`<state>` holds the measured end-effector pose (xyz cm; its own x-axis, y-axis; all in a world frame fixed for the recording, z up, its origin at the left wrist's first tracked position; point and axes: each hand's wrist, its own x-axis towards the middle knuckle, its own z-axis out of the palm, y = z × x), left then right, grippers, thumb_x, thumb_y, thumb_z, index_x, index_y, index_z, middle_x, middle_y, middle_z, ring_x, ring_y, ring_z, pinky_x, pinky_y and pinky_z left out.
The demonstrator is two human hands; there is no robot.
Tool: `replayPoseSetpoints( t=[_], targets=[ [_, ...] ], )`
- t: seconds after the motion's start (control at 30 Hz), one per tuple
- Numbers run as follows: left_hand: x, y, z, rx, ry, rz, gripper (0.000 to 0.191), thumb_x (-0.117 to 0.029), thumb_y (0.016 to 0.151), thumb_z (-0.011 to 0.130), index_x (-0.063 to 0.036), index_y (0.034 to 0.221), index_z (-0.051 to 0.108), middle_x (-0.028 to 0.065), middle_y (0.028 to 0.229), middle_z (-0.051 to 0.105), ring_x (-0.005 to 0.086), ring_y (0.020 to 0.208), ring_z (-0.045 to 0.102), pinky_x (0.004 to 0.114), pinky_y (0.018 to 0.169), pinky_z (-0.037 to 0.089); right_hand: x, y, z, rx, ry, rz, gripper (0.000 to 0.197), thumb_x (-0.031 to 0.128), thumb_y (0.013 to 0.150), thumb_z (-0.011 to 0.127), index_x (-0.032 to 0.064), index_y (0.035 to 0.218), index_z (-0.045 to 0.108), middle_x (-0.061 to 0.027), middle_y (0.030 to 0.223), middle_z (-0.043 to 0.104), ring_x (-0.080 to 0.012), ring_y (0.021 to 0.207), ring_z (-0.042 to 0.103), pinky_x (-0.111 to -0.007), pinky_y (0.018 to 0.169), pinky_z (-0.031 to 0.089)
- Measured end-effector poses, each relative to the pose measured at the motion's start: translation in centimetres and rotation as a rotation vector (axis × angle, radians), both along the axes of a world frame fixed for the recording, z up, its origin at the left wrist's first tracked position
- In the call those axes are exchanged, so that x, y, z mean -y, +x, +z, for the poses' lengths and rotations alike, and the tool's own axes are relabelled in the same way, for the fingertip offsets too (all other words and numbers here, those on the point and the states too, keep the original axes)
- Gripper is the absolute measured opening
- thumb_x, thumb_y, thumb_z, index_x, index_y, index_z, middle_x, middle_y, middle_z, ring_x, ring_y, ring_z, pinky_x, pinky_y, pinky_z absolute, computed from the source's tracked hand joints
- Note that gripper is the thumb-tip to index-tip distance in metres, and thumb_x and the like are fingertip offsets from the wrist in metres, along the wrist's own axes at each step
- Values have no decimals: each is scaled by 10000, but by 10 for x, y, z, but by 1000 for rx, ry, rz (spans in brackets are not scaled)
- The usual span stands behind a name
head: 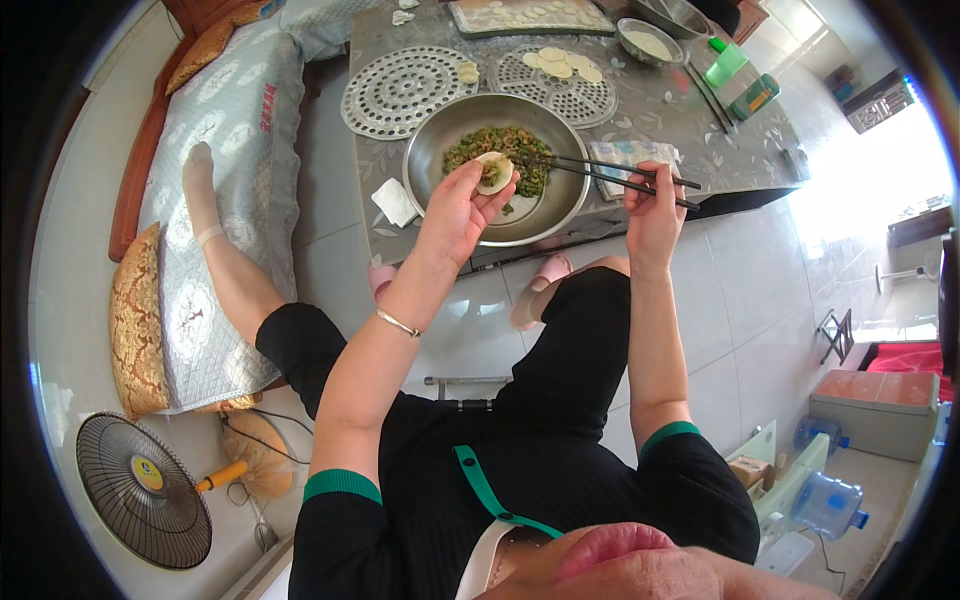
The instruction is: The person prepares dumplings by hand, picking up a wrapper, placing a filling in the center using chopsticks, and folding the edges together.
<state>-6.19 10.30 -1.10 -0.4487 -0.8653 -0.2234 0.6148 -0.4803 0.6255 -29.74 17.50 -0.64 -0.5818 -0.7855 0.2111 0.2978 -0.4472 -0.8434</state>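
Observation:
My left hand (463, 204) holds a round dumpling wrapper (501, 171) with a dab of green and brown filling in its middle, over a wide steel bowl (559, 214). Chopped filling (536, 180) lies in the bottom of that bowl. In my right hand (654, 214) is a pair of dark chopsticks (607, 166); their tips reach the filling just beside the wrapper. Behind the bowl are two perforated metal steamer plates, the left one (397, 86) with a small pale dumpling (468, 73) at its edge, the right one (517, 82) with several flat wrappers (553, 61).
A tray (480, 21) of dough pieces stands at the table's far side, near a bowl of flour (649, 45). A green cup (726, 66), a jar (755, 97) and more chopsticks (709, 97) are at right. A folded cloth (615, 159) and a tissue (394, 202) flank the steel bowl.

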Motion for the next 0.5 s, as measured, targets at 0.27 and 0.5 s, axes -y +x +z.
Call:
replayPoseSetpoints(
  t=[0.27, 0.5],
  targets=[
    [1, -1, -4, 35, -21, -28, 265, -145, 1001, 458, 30, 1174, 556, 146, 1136, 623, 245, 1044, 634, 325, 904, 557, 46, -11, -25, -259, 232, -95, 260, 218, 967, 550, -15, 886, 634, -73, 714, 619, -108, 514, 570, -229, 479, 482],
    [2, 1, -6, 22, -4, -26, 275, -161, 1004, 453, 27, 1181, 549, 152, 1143, 620, 253, 1059, 627, 343, 925, 546, 43, -30, -41, -91, 396, 152, 267, 239, 876, 698, 2, 959, 608, -40, 790, 610, -92, 676, 592, -212, 603, 495]
  ],
)
